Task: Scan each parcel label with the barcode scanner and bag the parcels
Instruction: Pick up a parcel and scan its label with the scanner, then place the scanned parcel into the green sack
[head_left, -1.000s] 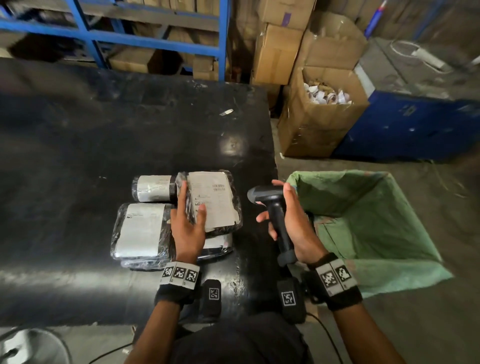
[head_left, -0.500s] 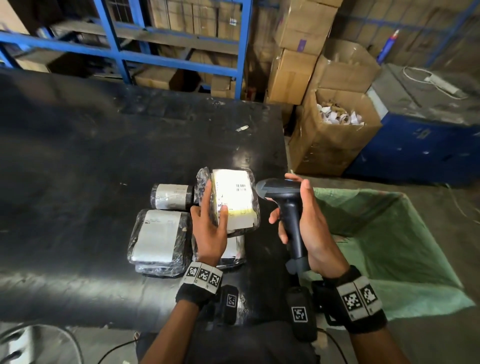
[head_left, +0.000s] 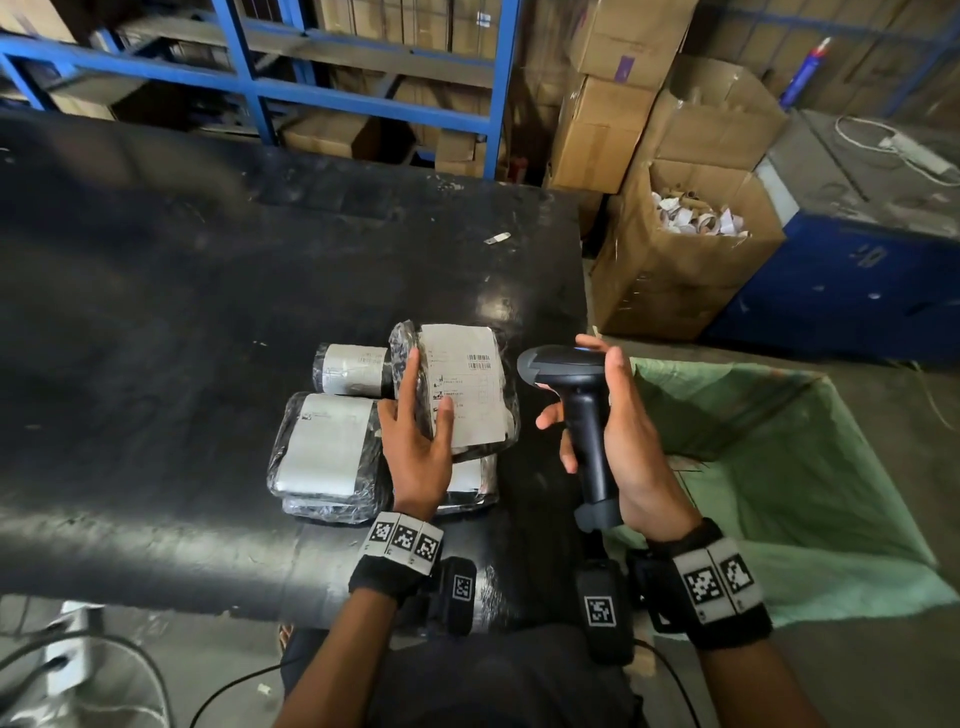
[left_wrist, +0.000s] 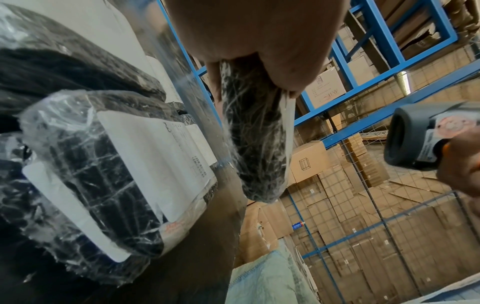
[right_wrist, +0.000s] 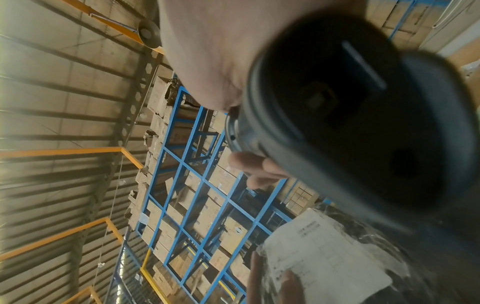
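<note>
My left hand (head_left: 421, 436) grips a black plastic-wrapped parcel (head_left: 467, 389) by its left edge, lifted off the pile with its white label facing up. In the left wrist view this parcel (left_wrist: 254, 131) hangs edge-on between thumb and fingers. My right hand (head_left: 618, 436) holds the dark barcode scanner (head_left: 582, 405) by its handle, head pointing left toward the label. Three more wrapped parcels lie on the black table (head_left: 208, 312): a small roll (head_left: 350, 369), a larger pack (head_left: 324, 452), and one (head_left: 470, 480) under the held parcel. The right wrist view shows the scanner base (right_wrist: 363, 123) and the label (right_wrist: 319, 253).
A green sack (head_left: 779, 467) stands open at the table's right edge, beside my right hand. Behind it sits an open cardboard box (head_left: 680, 260) of paper scraps, stacked cartons, a blue cabinet (head_left: 852, 280) and blue shelving (head_left: 374, 98).
My left hand has raised and tilted the parcel off the pile, its label now turned up. The scanner in my right hand has come closer to it.
</note>
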